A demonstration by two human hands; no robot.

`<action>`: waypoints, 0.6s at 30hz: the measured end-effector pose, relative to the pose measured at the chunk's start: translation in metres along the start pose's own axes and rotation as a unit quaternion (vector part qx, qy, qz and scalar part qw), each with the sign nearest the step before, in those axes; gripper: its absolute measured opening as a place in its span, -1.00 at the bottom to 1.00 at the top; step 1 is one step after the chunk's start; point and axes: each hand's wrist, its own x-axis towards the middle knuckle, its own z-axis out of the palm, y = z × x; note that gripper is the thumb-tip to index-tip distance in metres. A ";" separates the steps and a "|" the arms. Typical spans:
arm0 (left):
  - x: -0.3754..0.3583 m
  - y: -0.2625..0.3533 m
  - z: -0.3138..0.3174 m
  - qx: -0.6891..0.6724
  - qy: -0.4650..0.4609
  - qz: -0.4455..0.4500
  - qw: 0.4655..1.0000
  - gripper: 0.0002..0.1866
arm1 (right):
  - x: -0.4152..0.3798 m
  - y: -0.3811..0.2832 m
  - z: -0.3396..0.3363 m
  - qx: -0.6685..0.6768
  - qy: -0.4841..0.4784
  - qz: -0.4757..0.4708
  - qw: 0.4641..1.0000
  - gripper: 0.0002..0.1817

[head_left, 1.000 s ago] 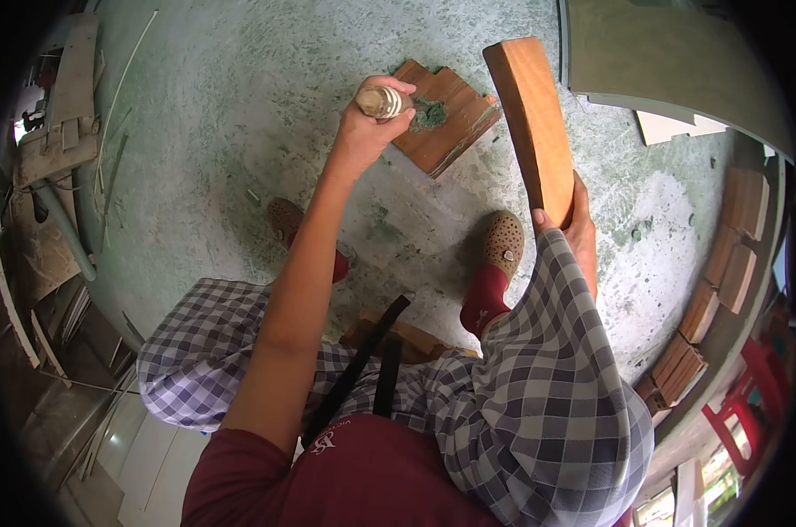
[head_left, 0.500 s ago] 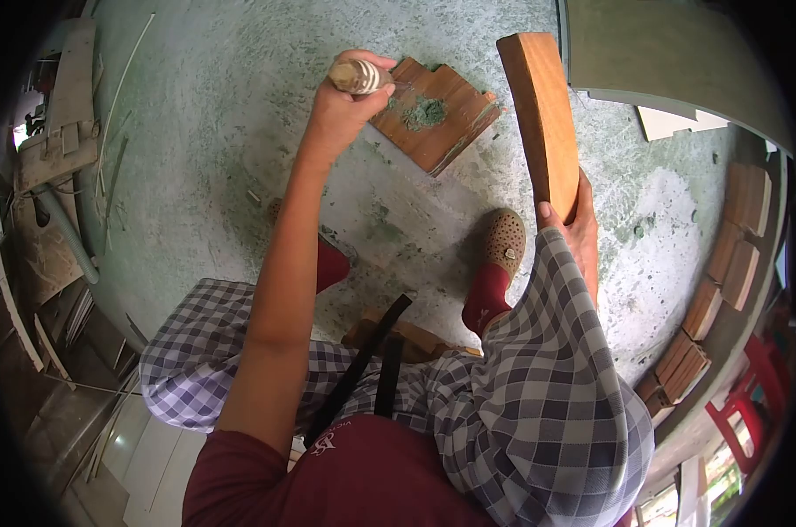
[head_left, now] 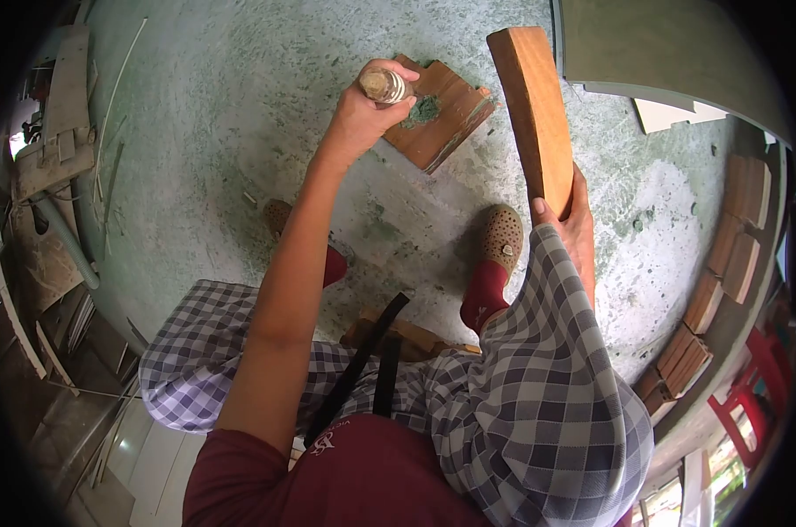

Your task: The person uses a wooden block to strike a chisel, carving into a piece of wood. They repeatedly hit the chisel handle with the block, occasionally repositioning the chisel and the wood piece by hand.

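Observation:
My left hand (head_left: 358, 114) is closed around a wooden-handled tool (head_left: 384, 85) with pale bands near its butt end; the working end is hidden behind the fingers. It hovers at the left edge of a brown wooden board (head_left: 455, 92) on the floor. A small heap of crumbly green material (head_left: 426, 109) lies on that board, beside my fingertips. My right hand (head_left: 576, 233) grips the lower end of a thick, slightly curved wooden block (head_left: 538, 114), thumb on the near face. The block stands tilted up by my right knee.
Several wooden blocks (head_left: 703, 307) line the wall on the right, near a red plastic chair (head_left: 749, 408). A large grey-green panel (head_left: 670, 44) juts in at upper right. Boards and scraps (head_left: 60, 114) lean at left. My clog (head_left: 503, 237) rests on the concrete floor (head_left: 398, 206).
My left hand has moved right with the tool, closer to the green heap, partly covering the board's left side. The block in my right hand has shifted slightly left.

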 end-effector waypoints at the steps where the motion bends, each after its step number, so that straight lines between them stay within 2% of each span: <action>1: 0.000 0.000 0.001 -0.003 -0.005 -0.002 1.000 -0.71 | 0.000 0.000 0.000 0.000 0.000 0.000 1.000 -0.13; 9: 0.002 -0.009 0.020 0.007 0.000 0.054 0.999 -0.76 | -0.005 -0.018 0.002 0.004 0.001 0.002 1.000 -0.14; 10: 0.003 -0.014 0.024 -0.029 0.029 0.039 0.998 -0.77 | -0.006 -0.021 0.001 0.003 0.002 0.001 1.000 -0.14; 12: 0.006 -0.023 0.031 -0.064 0.059 0.025 0.996 -0.77 | -0.006 -0.029 0.000 0.009 0.019 -0.055 0.998 -0.10; 13: 0.009 -0.025 0.036 -0.122 0.081 0.046 0.988 -0.77 | -0.004 -0.034 -0.002 0.009 0.019 -0.058 0.998 -0.10; 14: 0.010 -0.026 0.039 -0.180 0.103 0.066 0.976 -0.77 | -0.003 -0.041 -0.007 -0.002 0.020 -0.121 0.992 -0.07; 15: 0.010 -0.028 0.041 -0.182 0.103 0.066 0.976 -0.77 | -0.004 -0.048 -0.011 -0.014 0.021 -0.182 0.983 -0.03; 17: 0.009 -0.019 0.041 -0.123 0.059 0.008 0.991 -0.79 | -0.005 -0.067 -0.018 -0.010 0.014 -0.195 0.981 0.00; 18: 0.011 -0.015 0.037 -0.123 0.061 0.010 0.990 -0.79 | -0.005 -0.074 -0.018 -0.002 0.008 -0.209 0.978 0.03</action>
